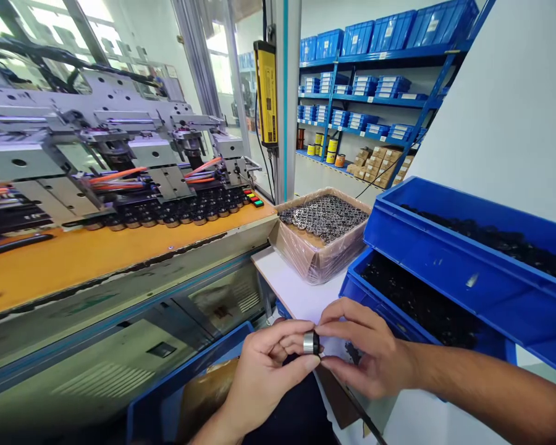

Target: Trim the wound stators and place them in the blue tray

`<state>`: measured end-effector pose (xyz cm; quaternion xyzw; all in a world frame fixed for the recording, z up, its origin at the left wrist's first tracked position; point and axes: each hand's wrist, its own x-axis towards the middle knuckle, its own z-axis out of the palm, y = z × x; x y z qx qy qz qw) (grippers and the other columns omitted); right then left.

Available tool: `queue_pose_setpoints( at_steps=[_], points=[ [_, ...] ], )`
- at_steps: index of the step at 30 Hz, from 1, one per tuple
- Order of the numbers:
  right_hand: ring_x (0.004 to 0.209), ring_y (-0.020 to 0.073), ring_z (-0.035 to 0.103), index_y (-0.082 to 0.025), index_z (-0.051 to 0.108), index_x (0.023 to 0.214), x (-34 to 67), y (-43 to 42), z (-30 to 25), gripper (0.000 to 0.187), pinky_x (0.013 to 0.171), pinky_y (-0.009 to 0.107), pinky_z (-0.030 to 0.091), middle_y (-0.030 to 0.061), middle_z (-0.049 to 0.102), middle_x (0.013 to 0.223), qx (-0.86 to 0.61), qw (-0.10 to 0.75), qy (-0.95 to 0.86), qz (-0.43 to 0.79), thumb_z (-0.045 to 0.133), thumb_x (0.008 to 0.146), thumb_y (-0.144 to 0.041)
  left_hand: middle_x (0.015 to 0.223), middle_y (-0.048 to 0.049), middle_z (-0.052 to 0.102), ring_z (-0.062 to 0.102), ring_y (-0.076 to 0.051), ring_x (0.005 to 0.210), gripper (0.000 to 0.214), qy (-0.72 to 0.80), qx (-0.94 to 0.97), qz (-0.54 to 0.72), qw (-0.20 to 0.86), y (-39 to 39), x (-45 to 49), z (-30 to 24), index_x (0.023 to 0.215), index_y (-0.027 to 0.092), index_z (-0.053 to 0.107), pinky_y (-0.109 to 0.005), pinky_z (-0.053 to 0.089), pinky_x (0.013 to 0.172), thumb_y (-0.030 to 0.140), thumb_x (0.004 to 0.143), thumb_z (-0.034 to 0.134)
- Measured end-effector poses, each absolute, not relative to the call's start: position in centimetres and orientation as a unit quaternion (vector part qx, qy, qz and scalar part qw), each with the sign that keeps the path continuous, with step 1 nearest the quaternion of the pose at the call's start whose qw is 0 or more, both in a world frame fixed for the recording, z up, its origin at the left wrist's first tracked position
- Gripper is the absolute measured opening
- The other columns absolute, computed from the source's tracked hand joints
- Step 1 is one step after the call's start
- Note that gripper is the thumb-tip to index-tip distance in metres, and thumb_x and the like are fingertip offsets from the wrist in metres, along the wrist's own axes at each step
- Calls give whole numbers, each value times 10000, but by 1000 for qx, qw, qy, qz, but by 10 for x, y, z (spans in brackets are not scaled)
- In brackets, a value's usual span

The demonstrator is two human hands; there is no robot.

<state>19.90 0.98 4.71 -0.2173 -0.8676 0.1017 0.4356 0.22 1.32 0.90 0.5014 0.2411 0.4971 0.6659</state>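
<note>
My left hand (278, 364) pinches a small silver metal cylinder (309, 343) between thumb and fingers, above the front of the white table. A black part (316, 343) sits at the cylinder's right end. My right hand (366, 349) closes on this black end, with the thumb below and the fingertips above. The fingers of both hands almost meet around the piece. Whether the black part is fully inside the cylinder is hidden by my fingertips. Some small black pieces (352, 352) show behind my right hand, partly covered.
A plastic-lined carton (315, 262) of round metal parts stands behind my hands. Two stacked blue bins (445, 253) with black parts are at the right. On the left, a machine (134, 142) stands over an orange worktop (120, 253) with rows of black round parts. Blue shelves (384, 102) stand behind.
</note>
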Motion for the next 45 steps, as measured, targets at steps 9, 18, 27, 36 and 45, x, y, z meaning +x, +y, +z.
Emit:
queue_pose_setpoints(
  at_steps=[9,18,27,36,45],
  points=[
    [898,198,605,-77,578,1142,199,14,39,253,734,342,569,138,624,964,-193,429,-883,-4,623,895,-106,847,-19,802,747,-130,777,341,233,506,476,680,15,0,10,1005,262,781,-170,579,771,96,709,815],
    [875,194,602,-32,624,1055,200,13,45,198,756,320,582,129,629,923,-170,402,-896,-79,655,878,-116,847,-10,804,753,-126,778,321,209,503,459,702,18,-2,11,987,264,787,-144,567,768,138,697,842],
    [845,177,600,-55,591,1128,198,12,39,237,716,323,579,115,616,914,-187,410,-891,-47,617,904,-130,857,-29,803,751,-138,796,310,202,480,445,728,20,-1,11,996,258,786,-159,563,770,184,702,851],
    [783,193,591,-6,629,1047,200,13,42,215,641,317,573,107,623,821,-164,391,-894,-142,627,900,-164,836,-41,804,751,-136,759,273,220,434,508,710,6,18,6,930,245,792,-151,573,727,162,679,857],
    [923,215,640,-1,610,1042,196,5,48,193,792,352,615,179,672,932,-183,439,-878,-49,521,871,3,903,-36,793,747,-172,810,289,261,640,592,414,8,5,18,934,277,799,-198,591,750,125,691,837]
  ],
)
